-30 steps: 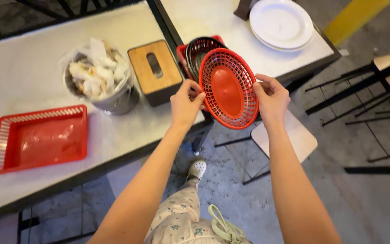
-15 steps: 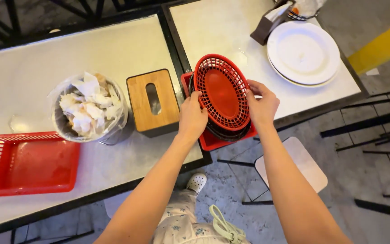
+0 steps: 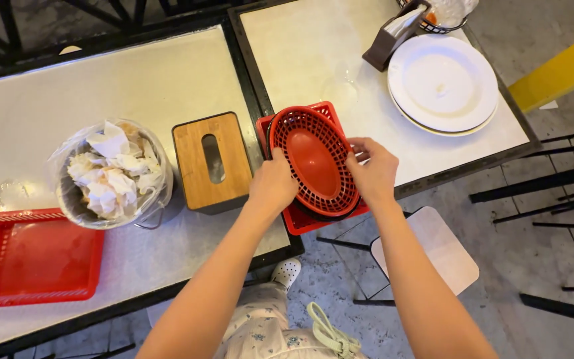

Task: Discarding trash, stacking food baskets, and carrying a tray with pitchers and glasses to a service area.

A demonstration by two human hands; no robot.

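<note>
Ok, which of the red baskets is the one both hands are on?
The oval red basket, gripped by the left hand and right hand atop the stack in the square red tray. The rectangular red basket lies untouched at the table's far left.

Bright even overhead light, soft shadows, sharp focus, slight wide-angle edge distortion

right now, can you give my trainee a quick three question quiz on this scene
1. True or false: both hands hold the oval basket.
2. What lies directly left of the wooden box? A) plates B) bin of crumpled paper C) stool
3. Fill in: the oval basket rests on a stack inside a red ____.

Key
1. True: left hand and right hand grip its opposite rims.
2. B, the bin; the plates lie far right.
3. Tray.
</note>
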